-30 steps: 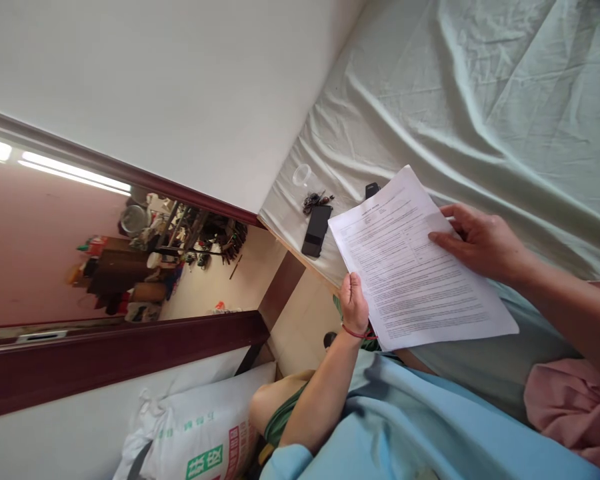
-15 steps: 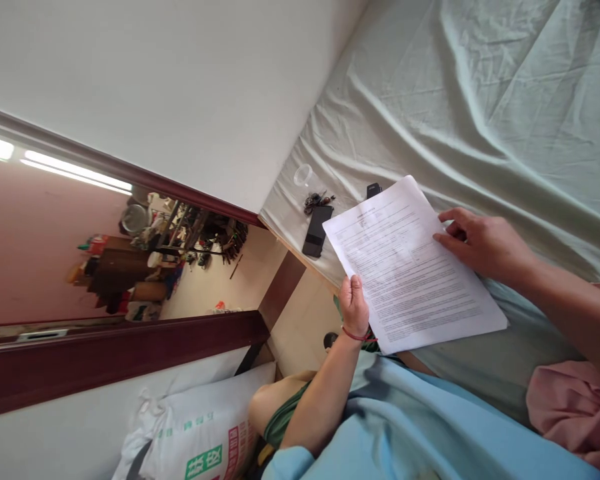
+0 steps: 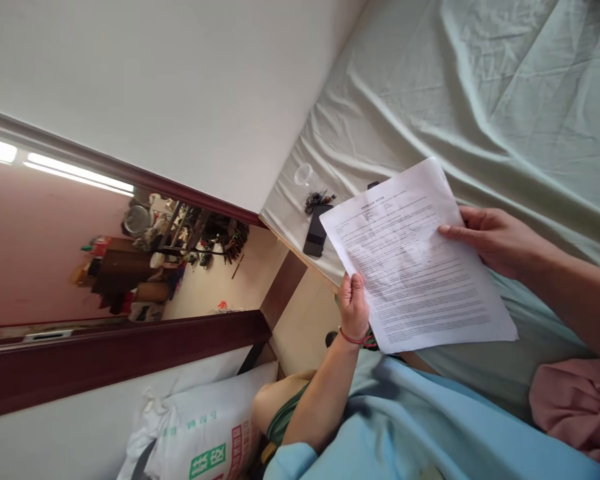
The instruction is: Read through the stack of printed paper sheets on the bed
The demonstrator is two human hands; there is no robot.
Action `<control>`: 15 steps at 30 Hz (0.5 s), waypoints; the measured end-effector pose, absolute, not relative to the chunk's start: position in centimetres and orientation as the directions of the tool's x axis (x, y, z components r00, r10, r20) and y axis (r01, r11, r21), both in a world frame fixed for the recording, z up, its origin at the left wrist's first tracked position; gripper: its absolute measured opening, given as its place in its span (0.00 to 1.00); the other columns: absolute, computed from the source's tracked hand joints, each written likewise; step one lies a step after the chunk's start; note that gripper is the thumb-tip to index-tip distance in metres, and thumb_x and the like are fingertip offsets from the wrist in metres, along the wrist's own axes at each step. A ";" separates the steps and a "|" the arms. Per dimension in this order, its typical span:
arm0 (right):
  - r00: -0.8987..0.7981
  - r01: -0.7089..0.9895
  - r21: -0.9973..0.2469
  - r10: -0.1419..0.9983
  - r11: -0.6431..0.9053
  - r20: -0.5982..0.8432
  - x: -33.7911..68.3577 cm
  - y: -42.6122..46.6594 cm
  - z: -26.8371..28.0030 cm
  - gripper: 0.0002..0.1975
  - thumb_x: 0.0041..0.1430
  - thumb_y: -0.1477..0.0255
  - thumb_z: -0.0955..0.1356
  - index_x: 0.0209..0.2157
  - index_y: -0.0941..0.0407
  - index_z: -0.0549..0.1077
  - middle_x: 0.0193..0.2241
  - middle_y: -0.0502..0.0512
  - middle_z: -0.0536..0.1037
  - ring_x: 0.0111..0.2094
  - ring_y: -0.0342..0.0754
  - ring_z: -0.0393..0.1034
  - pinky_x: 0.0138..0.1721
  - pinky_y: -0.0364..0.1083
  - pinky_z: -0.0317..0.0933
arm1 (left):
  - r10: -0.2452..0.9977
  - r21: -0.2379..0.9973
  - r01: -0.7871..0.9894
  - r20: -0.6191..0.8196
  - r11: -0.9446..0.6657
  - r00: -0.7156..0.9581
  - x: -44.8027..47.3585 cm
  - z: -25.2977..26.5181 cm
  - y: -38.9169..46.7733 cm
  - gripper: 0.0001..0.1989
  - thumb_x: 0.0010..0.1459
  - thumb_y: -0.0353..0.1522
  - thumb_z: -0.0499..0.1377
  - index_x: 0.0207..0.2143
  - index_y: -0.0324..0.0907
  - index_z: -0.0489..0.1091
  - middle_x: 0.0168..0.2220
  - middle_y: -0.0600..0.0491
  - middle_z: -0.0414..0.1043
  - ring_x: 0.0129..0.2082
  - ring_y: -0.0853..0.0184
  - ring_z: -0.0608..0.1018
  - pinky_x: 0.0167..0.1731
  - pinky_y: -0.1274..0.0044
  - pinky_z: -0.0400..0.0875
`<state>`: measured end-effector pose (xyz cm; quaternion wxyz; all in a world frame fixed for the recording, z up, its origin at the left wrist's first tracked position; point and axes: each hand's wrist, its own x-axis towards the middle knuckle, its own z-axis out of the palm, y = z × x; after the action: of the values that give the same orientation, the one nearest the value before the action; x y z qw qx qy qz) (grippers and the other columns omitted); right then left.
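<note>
Printed sheet of paper [image 3: 415,257] held up over the near edge of the bed sheet [image 3: 480,87], printed side to the camera, tilted, clear of the fabric. Left hand [image 3: 354,303] clamped on the lower left edge, fingers curled shut around it, red cord at the wrist. Right hand [image 3: 497,237] on the right edge, thumb on the front face, other fingers hidden behind the page, pinching it.

Versus a second ago: right hand off the top face and onto the edge grip; page raised and turned a bit, top corner higher, now almost fully covering the small dark object behind it. Left grip unchanged. Reads as a shift from steadying to a proper two-handed hold, page squared up for reading.

Behind the page on the bed: black phone [image 3: 314,231], bunch of keys [image 3: 317,199], clear round cap [image 3: 303,174], all near the bed corner. Pink cloth [image 3: 575,410] lower right, printed sack [image 3: 205,433] on the floor.
</note>
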<state>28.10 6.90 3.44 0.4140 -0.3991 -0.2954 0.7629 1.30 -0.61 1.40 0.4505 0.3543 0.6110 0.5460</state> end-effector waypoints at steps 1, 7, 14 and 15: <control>-0.320 -0.411 -0.768 0.867 -0.491 -0.383 28.1 6.9 3.4 0.23 0.50 0.60 0.81 0.46 0.53 0.81 0.37 0.57 0.86 0.32 0.52 0.81 0.35 0.49 0.78 | 0.926 0.983 -0.111 -0.173 0.144 -0.335 1.6 1.5 -0.6 0.20 0.58 0.52 0.69 0.43 0.49 0.80 0.45 0.52 0.83 0.53 0.59 0.80 0.58 0.70 0.73; -0.273 -0.425 -0.777 0.884 -0.464 -0.378 28.2 6.9 3.2 0.22 0.53 0.62 0.81 0.49 0.53 0.81 0.36 0.56 0.86 0.30 0.50 0.81 0.32 0.47 0.78 | 0.931 0.900 -0.332 -0.341 0.283 -0.130 3.0 2.9 -0.7 0.26 0.56 0.48 0.71 0.51 0.42 0.79 0.51 0.45 0.83 0.59 0.51 0.80 0.63 0.61 0.71; -0.263 -0.434 -0.787 0.897 -0.438 -0.355 28.2 6.7 3.3 0.21 0.59 0.59 0.78 0.52 0.50 0.80 0.40 0.54 0.86 0.32 0.48 0.81 0.32 0.44 0.77 | 0.923 0.914 -0.154 -0.384 0.375 -0.031 2.2 2.8 -1.8 0.28 0.57 0.52 0.70 0.43 0.36 0.81 0.44 0.42 0.85 0.54 0.49 0.82 0.58 0.60 0.75; -0.266 -0.450 -0.769 0.890 -0.454 -0.370 28.3 6.7 3.3 0.21 0.58 0.59 0.78 0.51 0.51 0.81 0.39 0.55 0.86 0.31 0.48 0.81 0.32 0.45 0.77 | 0.927 0.918 -0.141 -0.376 0.372 -0.003 1.9 2.6 -2.0 0.27 0.58 0.52 0.69 0.44 0.36 0.81 0.45 0.42 0.84 0.54 0.50 0.83 0.57 0.61 0.75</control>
<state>28.30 6.73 3.33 0.4476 -0.4082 -0.2694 0.7487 1.94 -2.03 2.60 0.6119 0.3519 0.5582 0.4361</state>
